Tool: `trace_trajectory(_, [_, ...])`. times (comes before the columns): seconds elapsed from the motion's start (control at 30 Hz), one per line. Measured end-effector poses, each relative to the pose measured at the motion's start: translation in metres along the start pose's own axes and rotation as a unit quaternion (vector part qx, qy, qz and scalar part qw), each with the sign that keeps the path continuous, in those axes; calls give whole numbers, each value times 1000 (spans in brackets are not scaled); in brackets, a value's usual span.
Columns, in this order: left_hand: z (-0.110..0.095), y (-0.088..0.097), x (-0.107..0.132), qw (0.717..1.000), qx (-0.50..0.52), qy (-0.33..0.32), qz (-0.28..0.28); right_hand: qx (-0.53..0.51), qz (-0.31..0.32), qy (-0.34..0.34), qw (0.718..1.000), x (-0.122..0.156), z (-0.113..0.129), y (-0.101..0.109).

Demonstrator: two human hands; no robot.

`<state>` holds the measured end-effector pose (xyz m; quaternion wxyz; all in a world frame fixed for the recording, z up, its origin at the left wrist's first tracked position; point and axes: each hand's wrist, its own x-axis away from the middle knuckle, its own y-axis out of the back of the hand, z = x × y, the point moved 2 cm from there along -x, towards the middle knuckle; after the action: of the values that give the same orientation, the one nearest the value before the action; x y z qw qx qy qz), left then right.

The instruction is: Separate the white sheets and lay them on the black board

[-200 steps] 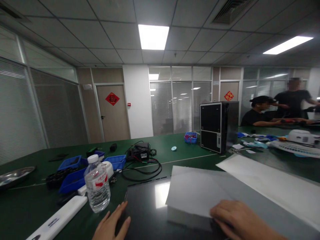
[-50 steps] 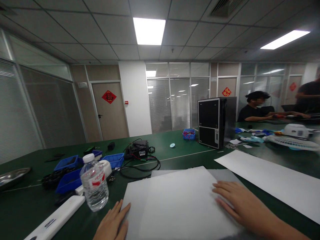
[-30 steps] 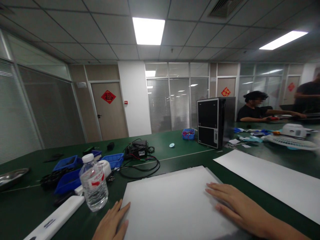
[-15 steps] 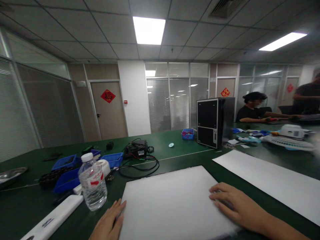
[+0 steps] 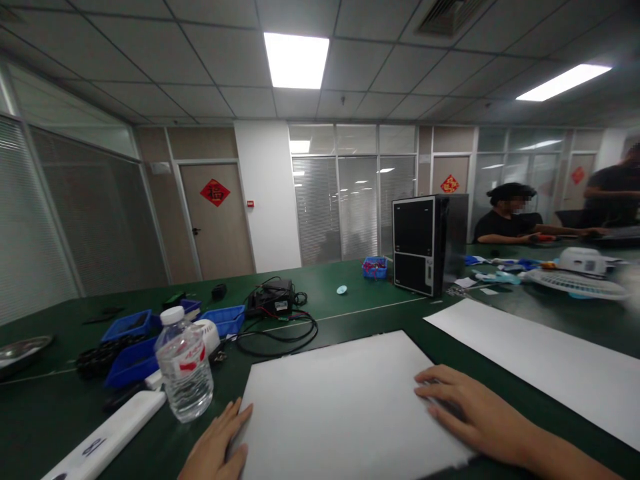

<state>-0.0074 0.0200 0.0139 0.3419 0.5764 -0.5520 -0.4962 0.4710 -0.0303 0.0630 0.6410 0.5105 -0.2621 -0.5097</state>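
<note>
In front of me a flat white panel (image 5: 335, 407) with a thin dark edge lies on the green table (image 5: 350, 310). My left hand (image 5: 217, 437) rests along its left edge, fingers stretched out and fingertips on the white surface. On the opposite side, my right hand (image 5: 465, 410) lies over the right edge with its fingers spread. Neither hand is wrapped round anything. Just left of my left hand stands a clear water bottle (image 5: 185, 370) with a white cap. To the right of the panel lies a long white sheet (image 5: 540, 363).
At the left are blue bins (image 5: 133, 360), a long white bar (image 5: 107, 433) and a metal dish (image 5: 23, 350). Behind the panel sit a black device with cables (image 5: 275, 300) and a black computer tower (image 5: 425, 247). Two people are at the far right, one a seated person (image 5: 513, 217).
My right hand has shifted very slightly left on the panel. My left hand stays at the left edge, and the view has moved a touch.
</note>
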Motion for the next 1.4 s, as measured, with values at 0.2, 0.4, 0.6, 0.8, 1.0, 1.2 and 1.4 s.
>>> trace_trajectory(0.2, [1,-3,1,1000,9,-6,-8,166,-98,-124,973,-6,-75,3])
trace_trajectory(0.4, [0,-3,1,999,45,-7,-20,201,-136,-321,915,21,-166,19])
trace_trajectory(0.6, [-1,0,3,999,32,-10,-16,195,-116,-300,926,23,-166,18])
trace_trajectory(0.8, [5,-6,1,999,-12,-26,-14,199,-115,-204,952,3,-113,11])
trace_trajectory(1.0, [5,-7,3,998,-8,-43,-34,173,-65,40,982,-5,-6,-17])
trace_trajectory(1.2, [0,-3,4,999,-5,-42,-34,146,-44,252,956,4,74,-7])
trace_trajectory(1.4, [-5,-1,4,999,-16,-35,-14,158,-115,32,980,-4,-3,-7])
